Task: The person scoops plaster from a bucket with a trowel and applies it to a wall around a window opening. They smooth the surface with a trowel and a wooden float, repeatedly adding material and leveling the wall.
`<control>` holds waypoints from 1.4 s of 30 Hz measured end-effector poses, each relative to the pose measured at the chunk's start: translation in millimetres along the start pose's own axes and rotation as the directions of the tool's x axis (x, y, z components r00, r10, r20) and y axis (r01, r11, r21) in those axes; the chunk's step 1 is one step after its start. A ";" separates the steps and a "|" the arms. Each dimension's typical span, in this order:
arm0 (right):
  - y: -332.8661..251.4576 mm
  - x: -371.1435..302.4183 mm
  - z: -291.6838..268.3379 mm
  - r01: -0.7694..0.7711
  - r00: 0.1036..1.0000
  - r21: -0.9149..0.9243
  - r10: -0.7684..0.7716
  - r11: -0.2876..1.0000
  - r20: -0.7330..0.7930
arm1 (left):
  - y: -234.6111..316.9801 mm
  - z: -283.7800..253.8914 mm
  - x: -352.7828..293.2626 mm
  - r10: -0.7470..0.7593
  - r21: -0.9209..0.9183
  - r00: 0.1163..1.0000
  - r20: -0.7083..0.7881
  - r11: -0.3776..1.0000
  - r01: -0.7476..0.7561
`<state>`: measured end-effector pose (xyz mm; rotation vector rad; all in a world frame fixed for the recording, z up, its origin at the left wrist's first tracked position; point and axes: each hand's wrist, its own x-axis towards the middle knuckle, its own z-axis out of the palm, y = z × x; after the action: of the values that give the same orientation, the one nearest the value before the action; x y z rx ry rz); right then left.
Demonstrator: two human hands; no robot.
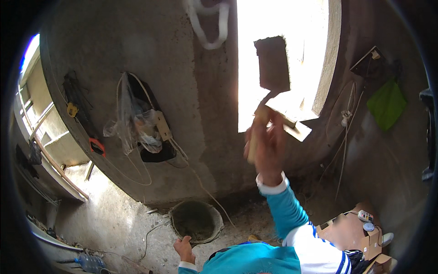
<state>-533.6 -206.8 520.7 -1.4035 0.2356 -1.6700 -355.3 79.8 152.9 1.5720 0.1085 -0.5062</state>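
Rough grey wall [207,105] fills the background, with a bright window opening [301,23] near one o'clock. Against that light stands a flat trowel [274,64], its handle wrapped by the right hand [269,144], blade at twelve o'clock from it. Near seven o'clock, the left hand [185,251], fingers curled, is beside the bucket [196,213]; whether it grips the rim I cannot tell. A clear plastic bag [126,119] hangs at nine o'clock.

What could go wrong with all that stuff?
The right hand holds the trowel up high, so anything stuck to it might drop off. A thin wire lies loose on the floor near the bucket, so a foot could perhaps catch it.
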 end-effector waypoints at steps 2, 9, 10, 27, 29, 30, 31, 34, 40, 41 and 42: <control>-12.3 46.9 4.0 0.350 0.924 -0.241 -0.376 0.905 -0.067 | -2.3 -14.5 7.5 0.032 0.070 0.999 -0.030 0.997 -0.030; 73.5 189.5 8.6 0.588 0.562 -0.654 -0.822 0.476 -0.093 | -2.0 -40.9 8.2 -0.016 -0.018 0.998 -0.062 1.000 0.015; 99.5 183.1 11.0 0.491 0.719 -0.724 -0.695 0.485 0.021 | -1.4 -41.6 6.8 -0.014 -0.066 0.999 -0.040 0.998 0.011; 93.1 -198.9 -176.6 0.058 0.599 -0.878 0.687 0.475 0.411 | 14.6 76.7 -31.1 0.111 0.537 0.977 0.183 0.821 -0.193; 103.6 -194.2 -188.9 0.219 0.464 -0.927 0.803 0.304 0.373 | 16.0 110.5 -40.6 0.251 0.543 0.937 0.242 0.765 -0.345; 111.8 -195.0 -192.8 0.265 0.490 -0.929 0.794 0.257 0.360 | 18.3 123.7 -47.0 0.271 0.584 0.925 0.265 0.719 -0.378; 123.3 -194.8 -194.1 0.326 0.468 -0.923 0.814 0.204 0.345 | 19.7 138.2 -54.6 0.360 0.562 0.887 0.290 0.686 -0.462; 142.9 -199.8 -196.4 0.156 0.400 -0.970 0.886 0.187 0.235 | 26.3 175.3 -79.1 0.373 0.511 0.867 0.332 0.701 -0.497; 127.6 -185.4 -227.3 -0.356 0.310 -0.839 0.899 0.413 0.311 | 26.9 215.8 -96.8 0.280 0.445 0.887 0.367 0.784 -0.432; 123.2 -180.9 -234.3 -0.500 0.198 -0.777 0.923 0.384 0.329 | 23.6 217.8 -95.4 0.270 0.419 0.891 0.366 0.807 -0.417; 116.1 -178.6 -240.8 -0.660 0.124 -0.667 0.926 0.345 0.356 | 19.8 218.3 -93.7 0.209 0.435 0.908 0.363 0.824 -0.363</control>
<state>-692.6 -236.6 242.9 -1.5950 0.7475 -0.0325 -486.2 -110.9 210.6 1.9459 -0.5329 -0.5512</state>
